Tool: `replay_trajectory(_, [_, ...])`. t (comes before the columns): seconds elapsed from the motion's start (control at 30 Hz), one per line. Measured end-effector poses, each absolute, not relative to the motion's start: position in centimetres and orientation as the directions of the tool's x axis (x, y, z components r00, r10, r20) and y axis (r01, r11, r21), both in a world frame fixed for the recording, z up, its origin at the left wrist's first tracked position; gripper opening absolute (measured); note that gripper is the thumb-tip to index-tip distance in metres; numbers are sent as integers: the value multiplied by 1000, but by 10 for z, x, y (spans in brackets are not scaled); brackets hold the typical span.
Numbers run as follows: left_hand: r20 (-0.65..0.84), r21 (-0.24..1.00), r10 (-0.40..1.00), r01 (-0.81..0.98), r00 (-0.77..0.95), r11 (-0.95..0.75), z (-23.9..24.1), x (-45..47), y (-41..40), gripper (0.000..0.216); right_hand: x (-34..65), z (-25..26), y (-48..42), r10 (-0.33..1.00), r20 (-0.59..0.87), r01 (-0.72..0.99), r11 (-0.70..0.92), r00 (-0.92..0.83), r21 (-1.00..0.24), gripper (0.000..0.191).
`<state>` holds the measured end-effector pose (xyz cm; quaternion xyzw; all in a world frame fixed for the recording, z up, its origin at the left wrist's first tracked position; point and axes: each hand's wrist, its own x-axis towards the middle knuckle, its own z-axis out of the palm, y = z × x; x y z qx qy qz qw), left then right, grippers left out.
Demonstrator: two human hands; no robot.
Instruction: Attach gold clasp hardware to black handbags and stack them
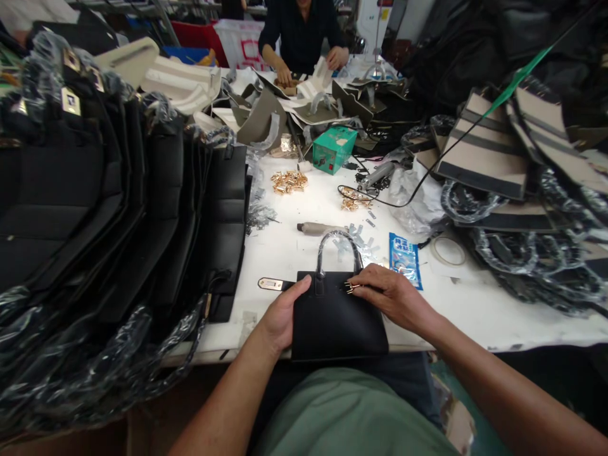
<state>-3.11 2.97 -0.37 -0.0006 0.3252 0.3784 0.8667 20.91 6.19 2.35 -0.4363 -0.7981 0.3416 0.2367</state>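
Note:
A small black handbag (335, 320) lies flat at the near edge of the white table (289, 247), its plastic-wrapped handle (338, 244) pointing away from me. My left hand (283, 315) grips the bag's left edge, thumb on top. A strap with a gold metal tab (270, 284) sticks out to the left of the bag. My right hand (390, 296) rests on the bag's upper right corner, fingers pinched on a small gold metal fitting (351, 288).
Stacked black bags in plastic (109, 209) fill the left side. Striped beige bags (494, 152) pile up on the right. Gold fittings (289, 182), a green box (334, 148), a grey tool (317, 228), a blue packet (405, 259) and a tape roll (448, 249) lie beyond. A person (302, 35) works opposite.

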Motion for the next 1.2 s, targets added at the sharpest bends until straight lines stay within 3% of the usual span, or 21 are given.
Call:
replay_trajectory(0.5, [-550, 212, 633, -642, 544, 737, -7, -33, 31, 45, 198, 29, 80, 749, -44, 611, 505, -662, -609, 23])
replay_trajectory(0.7, [-543, 196, 623, -636, 563, 747, -4, -31, 32, 52, 196, 28, 87, 668, -34, 551, 583, -744, -597, 26])
replay_trajectory(0.87, [-526, 183, 612, -624, 591, 760, -4, -30, 31, 57, 199, 28, 80, 674, -26, 554, 585, -739, -592, 28])
replay_trajectory(1.2, [-549, 213, 615, -617, 566, 758, 0, -31, 31, 53, 188, 28, 78, 731, 12, 654, 617, -682, -438, 18])
